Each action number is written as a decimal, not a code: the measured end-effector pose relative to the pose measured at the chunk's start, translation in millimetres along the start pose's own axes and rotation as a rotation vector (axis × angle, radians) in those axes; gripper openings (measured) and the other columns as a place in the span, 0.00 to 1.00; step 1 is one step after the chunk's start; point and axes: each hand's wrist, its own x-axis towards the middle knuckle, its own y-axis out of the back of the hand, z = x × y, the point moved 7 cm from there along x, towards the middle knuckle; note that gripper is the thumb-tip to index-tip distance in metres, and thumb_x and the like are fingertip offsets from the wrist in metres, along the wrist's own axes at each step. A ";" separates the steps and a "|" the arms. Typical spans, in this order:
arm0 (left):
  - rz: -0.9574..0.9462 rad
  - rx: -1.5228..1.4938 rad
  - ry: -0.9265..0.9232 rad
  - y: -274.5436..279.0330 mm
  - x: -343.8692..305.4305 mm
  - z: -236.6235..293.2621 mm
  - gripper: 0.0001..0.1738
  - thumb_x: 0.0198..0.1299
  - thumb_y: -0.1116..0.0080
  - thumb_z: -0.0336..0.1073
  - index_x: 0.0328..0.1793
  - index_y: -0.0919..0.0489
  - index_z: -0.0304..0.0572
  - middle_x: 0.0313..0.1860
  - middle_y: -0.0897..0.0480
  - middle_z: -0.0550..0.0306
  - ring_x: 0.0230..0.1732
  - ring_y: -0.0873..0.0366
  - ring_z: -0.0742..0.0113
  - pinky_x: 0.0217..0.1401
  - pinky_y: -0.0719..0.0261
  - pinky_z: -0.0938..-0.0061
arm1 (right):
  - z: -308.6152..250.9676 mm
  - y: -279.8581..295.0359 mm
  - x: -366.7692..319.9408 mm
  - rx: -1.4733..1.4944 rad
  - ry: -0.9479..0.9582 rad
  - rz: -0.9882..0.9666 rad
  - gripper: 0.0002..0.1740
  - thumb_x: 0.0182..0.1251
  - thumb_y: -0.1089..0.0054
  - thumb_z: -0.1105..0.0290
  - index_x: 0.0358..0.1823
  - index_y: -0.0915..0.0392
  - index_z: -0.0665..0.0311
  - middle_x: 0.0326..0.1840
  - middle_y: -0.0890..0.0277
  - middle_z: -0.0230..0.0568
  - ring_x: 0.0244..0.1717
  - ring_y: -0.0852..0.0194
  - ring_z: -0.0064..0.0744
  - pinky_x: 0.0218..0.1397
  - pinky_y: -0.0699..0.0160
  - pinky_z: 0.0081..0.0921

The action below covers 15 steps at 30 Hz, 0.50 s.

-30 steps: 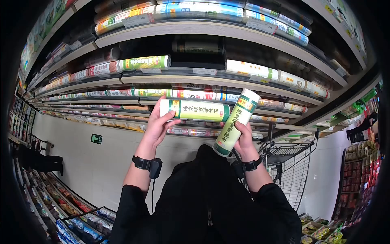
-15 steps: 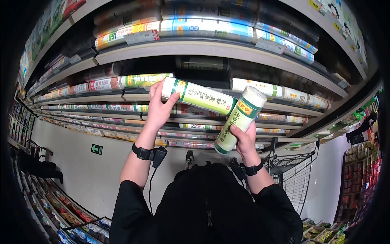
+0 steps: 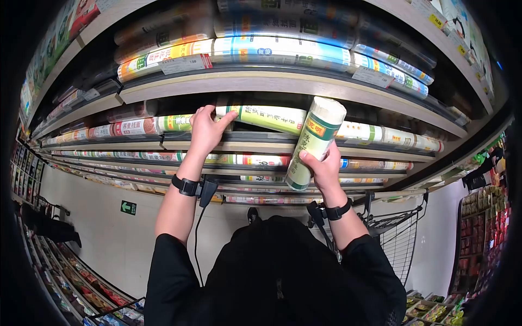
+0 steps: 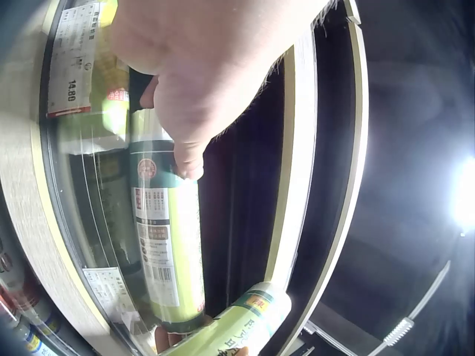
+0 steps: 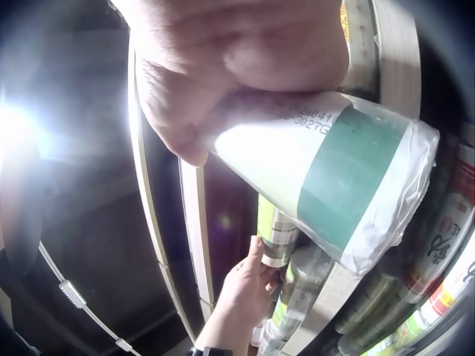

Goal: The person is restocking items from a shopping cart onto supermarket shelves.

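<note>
My left hand (image 3: pixel 209 130) grips the left end of a green-and-white pack of dried noodles (image 3: pixel 266 117), thumb on its front. This pack lies nearly level at the shelf opening, its right end slightly lower. My right hand (image 3: pixel 325 165) holds a second, matching pack of dried noodles (image 3: pixel 315 136), which leans with its white top up and to the right and overlaps the first pack's right end. In the left wrist view the first pack (image 4: pixel 171 252) runs along the shelf's front edge, with fingertips showing near its far end. The right wrist view shows the second pack's wrapped end (image 5: pixel 349 185) close up.
Packs with white and green labels (image 3: pixel 359 132) line the same shelf on both sides of the opening. Above, a shelf board (image 3: pixel 244 84) carries blue-and-white packs (image 3: pixel 283 50). A wire shopping cart (image 3: pixel 397 244) stands at the lower right.
Both hands have moved up and forward with their noodle packs, from in front of the lower shelves to the shelf opening. The left pack first tilted, then levelled somewhat.
</note>
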 end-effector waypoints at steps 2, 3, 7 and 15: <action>0.021 0.063 0.013 -3.6 3.3 -8.4 0.28 0.59 0.22 0.53 0.42 0.15 0.29 0.33 0.17 0.40 0.39 0.21 0.52 0.48 0.23 0.60 | 8.2 0.2 2.6 -0.043 0.030 0.014 0.35 0.57 0.20 0.68 0.65 0.25 0.68 0.63 0.27 0.40 0.62 0.23 0.31 0.67 0.24 0.32; 0.011 0.110 0.036 1.8 4.2 1.2 0.27 0.59 0.23 0.53 0.45 0.13 0.31 0.33 0.13 0.40 0.39 0.17 0.49 0.51 0.21 0.58 | 10.8 0.1 4.5 -0.087 0.023 0.027 0.34 0.58 0.20 0.69 0.65 0.25 0.68 0.61 0.25 0.39 0.59 0.22 0.30 0.65 0.23 0.32; -0.123 -0.048 0.031 -13.1 20.3 -3.6 0.30 0.57 0.21 0.52 0.56 0.13 0.35 0.48 0.10 0.42 0.51 0.12 0.48 0.58 0.18 0.64 | 15.7 -7.0 7.6 -0.053 -0.029 0.049 0.32 0.58 0.20 0.71 0.63 0.25 0.67 0.56 0.22 0.38 0.55 0.21 0.29 0.63 0.22 0.31; -0.166 0.024 -0.207 -33.8 27.7 18.7 0.33 0.55 0.21 0.46 0.64 0.18 0.40 0.57 0.14 0.42 0.60 0.17 0.43 0.64 0.19 0.59 | 2.0 -11.2 15.6 -0.119 -0.099 0.133 0.28 0.57 0.20 0.75 0.58 0.24 0.66 0.48 0.16 0.35 0.47 0.17 0.25 0.54 0.18 0.28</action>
